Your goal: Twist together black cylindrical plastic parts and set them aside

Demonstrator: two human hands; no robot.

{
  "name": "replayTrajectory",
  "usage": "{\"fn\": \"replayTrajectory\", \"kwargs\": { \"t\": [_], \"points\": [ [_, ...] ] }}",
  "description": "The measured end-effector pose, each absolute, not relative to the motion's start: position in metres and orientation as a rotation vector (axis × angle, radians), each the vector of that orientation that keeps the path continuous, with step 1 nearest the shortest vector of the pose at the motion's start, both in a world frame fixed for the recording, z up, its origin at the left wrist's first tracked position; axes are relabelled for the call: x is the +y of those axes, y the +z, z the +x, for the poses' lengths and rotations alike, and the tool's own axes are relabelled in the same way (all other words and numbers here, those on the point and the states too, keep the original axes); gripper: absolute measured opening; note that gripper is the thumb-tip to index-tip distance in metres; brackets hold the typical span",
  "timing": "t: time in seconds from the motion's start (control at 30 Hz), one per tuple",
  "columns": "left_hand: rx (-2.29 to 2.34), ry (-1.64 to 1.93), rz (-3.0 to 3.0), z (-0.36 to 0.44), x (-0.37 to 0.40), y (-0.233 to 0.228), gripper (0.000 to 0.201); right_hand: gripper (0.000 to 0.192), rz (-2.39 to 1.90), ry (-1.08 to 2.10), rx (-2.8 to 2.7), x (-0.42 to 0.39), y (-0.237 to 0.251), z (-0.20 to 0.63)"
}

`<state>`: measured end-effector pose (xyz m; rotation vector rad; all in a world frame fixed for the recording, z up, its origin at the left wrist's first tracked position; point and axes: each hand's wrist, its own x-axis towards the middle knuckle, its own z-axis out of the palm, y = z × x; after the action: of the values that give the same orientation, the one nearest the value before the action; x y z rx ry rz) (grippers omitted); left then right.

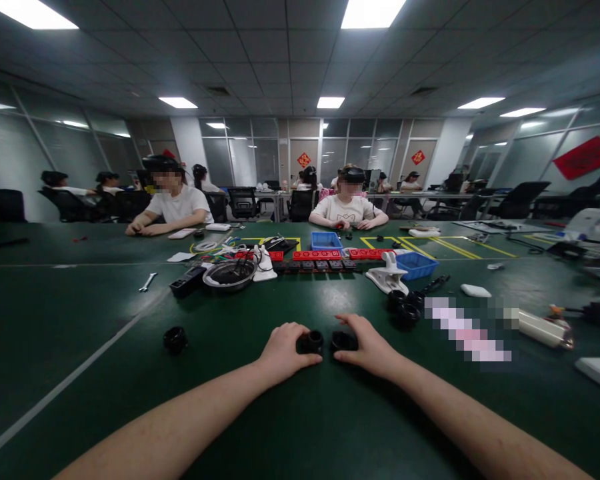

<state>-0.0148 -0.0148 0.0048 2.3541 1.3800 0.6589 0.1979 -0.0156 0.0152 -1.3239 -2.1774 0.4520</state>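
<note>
In the head view, my left hand (286,348) curls its fingers and thumb around a short black cylindrical part (315,342) with a round opening at its top. Just to the right, my right hand (371,345) has its thumb and fingers around a second black round part (343,341), with the index finger reaching out over it. A small gap separates the two parts, both low over the green table (280,427). Away to the left stands another black ring-like part (175,340), touched by neither hand.
Several black round parts (405,311) cluster to the right beside a white clamp base (387,277). Farther back are red power strips (317,255), blue bins (416,265), a round metal-rimmed dish (230,275) and a wrench (149,283). Two people (349,207) sit across the table.
</note>
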Motion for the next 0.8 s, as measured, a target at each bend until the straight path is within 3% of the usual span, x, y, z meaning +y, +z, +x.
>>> {"fn": "replayTrajectory", "kwargs": {
  "t": [0.13, 0.27, 0.5, 0.8],
  "points": [
    [1.485, 0.66, 2.35, -0.015, -0.015, 0.005, 0.046, 0.025, -1.404, 0.43, -2.194, -0.028, 0.043, 0.189],
    [1.523, 0.631, 2.402, -0.015, -0.019, 0.008, 0.047, 0.025, -1.493, 0.641, -2.356, -0.051, 0.047, 0.169],
    [1.44, 0.46, 2.553, -0.009, -0.037, 0.016, 0.046, 0.035, -1.71, 0.474, -2.211, -0.067, 0.025, 0.154],
    [1.079, 0.327, 2.617, -0.009, -0.048, 0.021, 0.049, 0.025, -1.738, 0.414, -2.284, -0.089, 0.032, 0.164]
  ]
}}
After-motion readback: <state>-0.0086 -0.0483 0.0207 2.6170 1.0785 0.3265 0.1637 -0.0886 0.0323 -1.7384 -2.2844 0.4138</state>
